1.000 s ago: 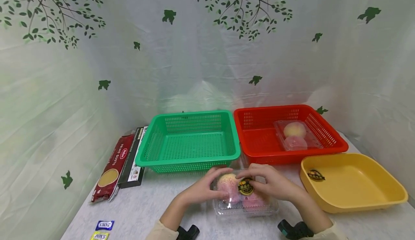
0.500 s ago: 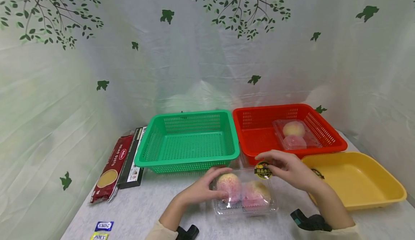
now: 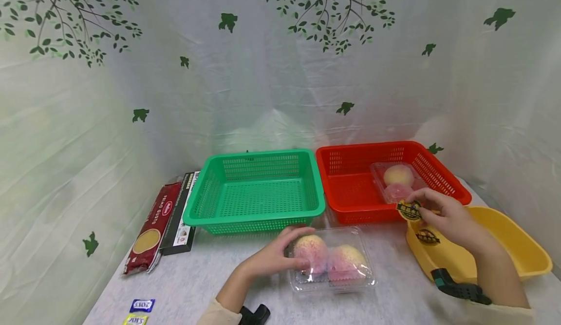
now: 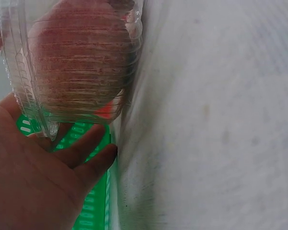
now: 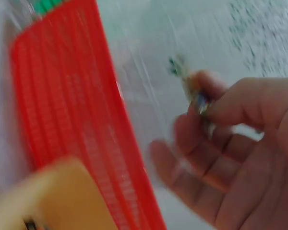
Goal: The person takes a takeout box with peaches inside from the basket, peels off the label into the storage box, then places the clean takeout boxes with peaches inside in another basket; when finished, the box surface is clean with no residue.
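Two baskets: one green (image 3: 256, 191), one red (image 3: 350, 183). One yellow tray (image 3: 521, 247). Two clear peach boxes (image 3: 333, 261) (image 3: 396, 181). Two round stickers (image 3: 409, 210) (image 3: 427, 237). Two pasta packs (image 3: 151, 225) (image 3: 179, 218). Two sachets (image 3: 141, 305) (image 3: 134, 319).

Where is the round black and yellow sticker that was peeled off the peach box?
In the head view the sticker is pinched in the right hand, on the right side, above the near left corner of the yellow tray and just in front of the red basket.
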The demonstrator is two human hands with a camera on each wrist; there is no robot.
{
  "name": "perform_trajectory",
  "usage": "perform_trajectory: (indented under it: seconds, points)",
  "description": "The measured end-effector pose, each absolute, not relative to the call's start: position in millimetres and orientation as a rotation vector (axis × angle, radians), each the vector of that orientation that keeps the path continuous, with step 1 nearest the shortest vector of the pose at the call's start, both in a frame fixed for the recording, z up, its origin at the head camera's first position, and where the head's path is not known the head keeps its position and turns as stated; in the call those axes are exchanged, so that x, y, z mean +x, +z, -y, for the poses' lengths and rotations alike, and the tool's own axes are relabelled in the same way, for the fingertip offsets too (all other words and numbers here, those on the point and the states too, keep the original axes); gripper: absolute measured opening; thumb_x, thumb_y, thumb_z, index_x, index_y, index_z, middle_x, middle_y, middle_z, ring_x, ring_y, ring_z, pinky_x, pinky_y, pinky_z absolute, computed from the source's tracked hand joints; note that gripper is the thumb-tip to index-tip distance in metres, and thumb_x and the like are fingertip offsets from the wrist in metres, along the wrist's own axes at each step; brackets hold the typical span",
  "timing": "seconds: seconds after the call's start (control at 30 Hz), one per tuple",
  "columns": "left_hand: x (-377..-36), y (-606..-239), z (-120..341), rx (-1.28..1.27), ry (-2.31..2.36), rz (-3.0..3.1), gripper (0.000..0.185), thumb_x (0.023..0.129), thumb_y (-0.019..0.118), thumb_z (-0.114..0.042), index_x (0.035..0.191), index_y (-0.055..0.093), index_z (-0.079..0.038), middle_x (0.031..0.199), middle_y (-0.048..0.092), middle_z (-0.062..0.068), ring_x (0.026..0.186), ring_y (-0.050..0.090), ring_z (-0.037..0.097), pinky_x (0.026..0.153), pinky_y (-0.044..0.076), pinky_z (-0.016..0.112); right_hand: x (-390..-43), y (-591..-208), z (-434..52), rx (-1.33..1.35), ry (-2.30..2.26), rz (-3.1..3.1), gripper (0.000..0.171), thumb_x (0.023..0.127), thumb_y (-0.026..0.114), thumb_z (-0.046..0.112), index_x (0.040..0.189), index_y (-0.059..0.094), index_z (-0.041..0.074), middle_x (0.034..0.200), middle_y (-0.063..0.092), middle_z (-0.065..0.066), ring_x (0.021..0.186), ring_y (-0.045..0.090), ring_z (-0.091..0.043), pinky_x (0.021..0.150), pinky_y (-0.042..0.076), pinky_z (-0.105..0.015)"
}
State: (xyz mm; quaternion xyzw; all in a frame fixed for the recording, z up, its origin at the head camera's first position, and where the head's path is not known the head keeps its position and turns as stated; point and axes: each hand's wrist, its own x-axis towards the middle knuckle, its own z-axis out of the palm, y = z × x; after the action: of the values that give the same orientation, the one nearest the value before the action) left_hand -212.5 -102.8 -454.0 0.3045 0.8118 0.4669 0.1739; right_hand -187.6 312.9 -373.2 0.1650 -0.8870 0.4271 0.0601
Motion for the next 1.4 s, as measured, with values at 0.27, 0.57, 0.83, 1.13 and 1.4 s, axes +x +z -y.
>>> perform_trajectory:
  seconds: [0.27,0.57,0.83,1.13,1.4]
  points:
    - [-213.1,-454.6,101.2,0.866,1.322,-2.305,0.069,0.088,0.075,-0.035,0.149,0.042,-0.037,0.147,0.039,0.006,0.121,0.048,0.023,0.097,0.045,0.046,-182.1,-383.5,-370.7,0.212,1.380,2.972,0.029,0.101,0.047,0.004,0.128,0.050,-0.007,0.118,0.059,-0.017,0.083,0.064,-0.014,0.072,0.062,-0.036]
    - [-212.9,-454.2,102.8,0.864,1.320,-2.305,0.069,0.088,0.074,-0.036,0.149,0.042,-0.038,0.147,0.039,0.006,0.122,0.048,0.023,0.097,0.044,0.047,-183.6,-402.4,-390.4,0.102,1.405,3.059,0.030,0.099,0.052,0.003,0.126,0.050,-0.010,0.118,0.058,-0.024,0.087,0.064,-0.021,0.073,0.062,-0.038]
    - [-212.1,-454.5,102.7,0.858,1.332,-2.300,0.068,0.088,0.075,-0.036,0.148,0.042,-0.039,0.146,0.039,0.007,0.121,0.049,0.024,0.096,0.045,0.046,-189.5,-414.7,-399.5,0.064,1.509,3.002,0.030,0.096,0.048,-0.006,0.123,0.039,-0.014,0.106,0.054,-0.024,0.080,0.067,-0.019,0.071,0.062,-0.038]
    - [-211.9,-454.7,103.0,0.847,1.341,-2.299,0.068,0.088,0.074,-0.036,0.148,0.042,-0.039,0.146,0.039,0.007,0.120,0.049,0.024,0.096,0.045,0.046,-190.3,-422.2,-404.5,0.182,1.170,3.039,0.030,0.091,0.050,-0.011,0.120,0.045,-0.014,0.099,0.062,-0.020,0.067,0.057,-0.011,0.058,0.052,-0.026]
    - [-212.2,-454.6,102.1,0.855,1.335,-2.295,0.068,0.089,0.074,-0.037,0.148,0.042,-0.040,0.148,0.038,0.005,0.121,0.049,0.023,0.096,0.045,0.045,-196.0,-431.1,-413.9,0.195,0.866,3.086,0.025,0.085,0.058,-0.008,0.109,0.064,-0.005,0.106,0.067,-0.023,0.089,0.057,-0.012,0.070,0.047,-0.021]
